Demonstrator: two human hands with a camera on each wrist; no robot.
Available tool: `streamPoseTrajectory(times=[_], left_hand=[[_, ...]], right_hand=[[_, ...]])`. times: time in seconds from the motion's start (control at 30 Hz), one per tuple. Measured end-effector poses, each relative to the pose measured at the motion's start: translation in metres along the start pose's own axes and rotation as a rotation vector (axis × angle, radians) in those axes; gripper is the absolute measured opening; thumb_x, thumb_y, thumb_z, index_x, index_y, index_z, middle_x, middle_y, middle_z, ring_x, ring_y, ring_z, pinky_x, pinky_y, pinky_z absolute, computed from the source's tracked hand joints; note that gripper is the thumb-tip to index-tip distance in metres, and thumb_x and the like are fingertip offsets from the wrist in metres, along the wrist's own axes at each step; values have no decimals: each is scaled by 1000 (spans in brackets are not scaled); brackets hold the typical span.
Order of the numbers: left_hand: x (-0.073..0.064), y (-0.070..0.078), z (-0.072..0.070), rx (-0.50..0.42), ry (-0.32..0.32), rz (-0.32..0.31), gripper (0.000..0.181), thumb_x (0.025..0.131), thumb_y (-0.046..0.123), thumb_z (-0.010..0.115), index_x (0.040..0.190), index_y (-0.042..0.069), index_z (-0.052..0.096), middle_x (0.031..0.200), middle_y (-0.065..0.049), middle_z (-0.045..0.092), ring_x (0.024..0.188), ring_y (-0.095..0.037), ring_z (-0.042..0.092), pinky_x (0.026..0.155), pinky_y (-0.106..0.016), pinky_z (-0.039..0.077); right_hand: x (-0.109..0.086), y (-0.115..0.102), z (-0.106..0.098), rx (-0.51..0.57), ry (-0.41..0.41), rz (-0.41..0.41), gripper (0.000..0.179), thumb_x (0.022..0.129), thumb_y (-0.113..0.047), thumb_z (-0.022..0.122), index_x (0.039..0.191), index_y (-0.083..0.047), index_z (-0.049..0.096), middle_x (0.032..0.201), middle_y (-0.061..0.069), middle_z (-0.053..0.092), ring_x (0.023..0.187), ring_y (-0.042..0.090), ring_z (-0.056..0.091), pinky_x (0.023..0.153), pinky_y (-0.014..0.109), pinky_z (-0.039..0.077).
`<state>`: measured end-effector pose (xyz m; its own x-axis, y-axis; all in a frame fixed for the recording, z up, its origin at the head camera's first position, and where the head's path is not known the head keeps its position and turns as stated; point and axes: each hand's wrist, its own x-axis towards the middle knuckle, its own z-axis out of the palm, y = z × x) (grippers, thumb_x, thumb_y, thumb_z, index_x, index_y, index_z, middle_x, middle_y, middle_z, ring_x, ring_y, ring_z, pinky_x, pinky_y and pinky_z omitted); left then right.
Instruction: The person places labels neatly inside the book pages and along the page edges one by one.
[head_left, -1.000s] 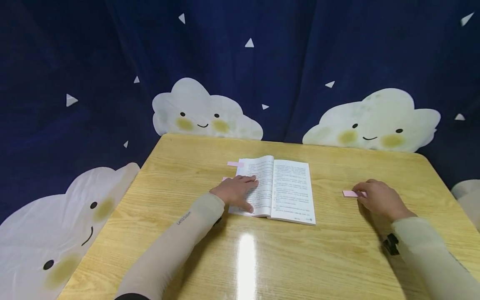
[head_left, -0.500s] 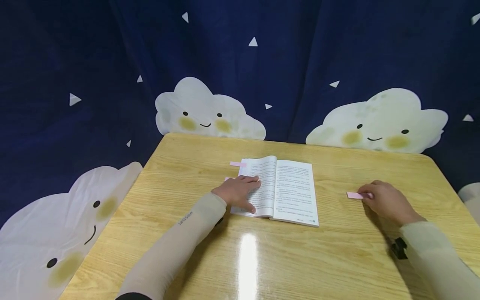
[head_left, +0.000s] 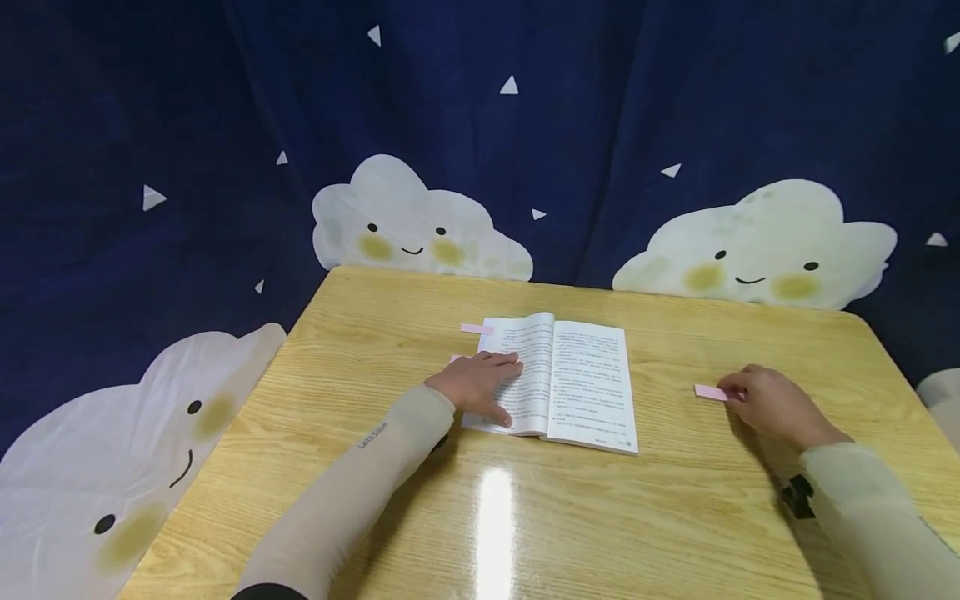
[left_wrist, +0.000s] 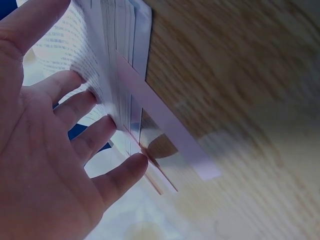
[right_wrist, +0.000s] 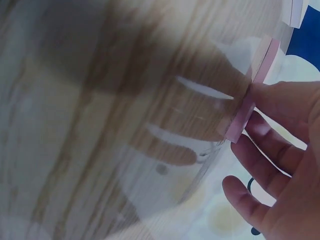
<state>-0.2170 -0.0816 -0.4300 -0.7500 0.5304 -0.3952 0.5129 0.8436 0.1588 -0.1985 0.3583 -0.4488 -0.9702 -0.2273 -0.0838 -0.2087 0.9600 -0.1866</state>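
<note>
An open book (head_left: pixel 592 383) with printed pages lies on the wooden table. My left hand (head_left: pixel 476 383) rests on its left page, fingers spread and fairly straight. Pink paper tabs (head_left: pixel 476 329) stick out from the book's left side; in the left wrist view one long pink strip (left_wrist: pixel 170 125) juts from the page edges beside my little finger. To the right of the book, my right hand (head_left: pixel 772 404) pinches a small pad of pink sticky notes (head_left: pixel 708 392) at the tabletop. The right wrist view shows the pad (right_wrist: pixel 240 122) edge-on at the fingertips, with the other fingers loosely bent.
The wooden table (head_left: pixel 375 333) is glossy, with a bright light reflection (head_left: pixel 495 525) in front of the book. Behind it hangs a dark blue curtain (head_left: pixel 570 108) printed with white clouds and triangles. Both forearms wear light sleeves (head_left: pixel 360 467).
The head view has shifted slightly. My right fingers have moved a little toward the right end of the pad, which is now hidden under them. The left hand stays on the page.
</note>
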Motion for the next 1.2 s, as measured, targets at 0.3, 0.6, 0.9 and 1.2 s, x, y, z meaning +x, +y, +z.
streamPoseTrajectory(times=[0.3, 0.6, 0.9, 1.2], left_hand=[[-1, 1, -1, -21, -4, -10, 92, 84, 58, 71, 159, 31, 25, 168, 11, 15, 155, -22, 21, 118, -52, 33], [1, 2, 1, 4, -7, -8, 92, 84, 60, 70, 159, 31, 24, 168, 11, 14, 155, -22, 21, 118, -52, 34], [-1, 0, -3, 2, 2, 6, 92, 84, 58, 71, 159, 29, 25, 168, 9, 15, 155, -23, 22, 117, -54, 35], [-1, 2, -3, -15, -13, -7, 93, 84, 58, 71, 159, 30, 23, 169, 10, 13, 155, -22, 20, 118, -55, 33]], right_hand=[[-4, 0, -2, -25, 36, -40, 23, 87, -12, 72, 105, 1, 74, 97, 21, 68, 81, 29, 62, 73, 52, 52], [-4, -1, -6, -10, 26, -29, 22, 87, -13, 72, 103, 3, 72, 92, 18, 69, 77, 24, 61, 70, 49, 52], [5, 7, -20, 159, -97, -4, 18, 91, -14, 65, 100, -1, 73, 91, 12, 71, 74, 18, 56, 65, 32, 45], [10, 6, -21, 250, -162, 83, 29, 91, -28, 68, 95, 1, 70, 78, 5, 65, 66, 15, 46, 58, 29, 36]])
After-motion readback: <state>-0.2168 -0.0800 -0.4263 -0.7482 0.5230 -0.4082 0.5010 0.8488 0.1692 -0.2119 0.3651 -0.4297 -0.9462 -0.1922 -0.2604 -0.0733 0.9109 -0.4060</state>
